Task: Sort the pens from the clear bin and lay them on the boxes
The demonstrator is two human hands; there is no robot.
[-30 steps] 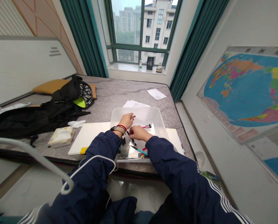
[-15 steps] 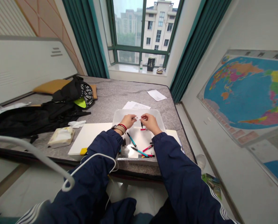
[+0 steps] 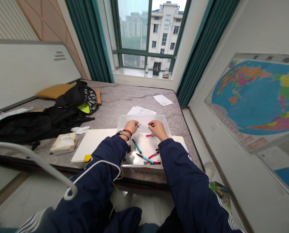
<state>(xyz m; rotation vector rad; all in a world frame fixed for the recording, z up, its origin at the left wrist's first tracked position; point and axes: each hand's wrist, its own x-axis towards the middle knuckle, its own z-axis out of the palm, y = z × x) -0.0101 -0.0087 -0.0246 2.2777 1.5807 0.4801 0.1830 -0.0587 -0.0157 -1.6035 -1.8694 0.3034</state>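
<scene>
Both my hands are raised over a clear plastic bin point(image 3: 167, 127) on the grey mattress. My left hand point(image 3: 132, 127) pinches one end of a thin pale pen point(image 3: 144, 124). My right hand point(image 3: 157, 129) pinches the other end, so the pen spans between them. Several loose pens point(image 3: 148, 159) in teal, pink and black lie on the bin's floor below my wrists. A few black pens point(image 3: 129, 149) stand at its left side.
A white board point(image 3: 93, 141) lies left of the bin, with a tissue pack point(image 3: 63, 143) beyond it. Black bags and clothes point(image 3: 37, 121) cover the left side. Papers point(image 3: 162, 99) lie farther back. A white cable point(image 3: 37, 161) crosses in front of my left sleeve.
My right hand rose from the bin's floor and came up level with the left. Now both hands pinch the pale pen between them.
</scene>
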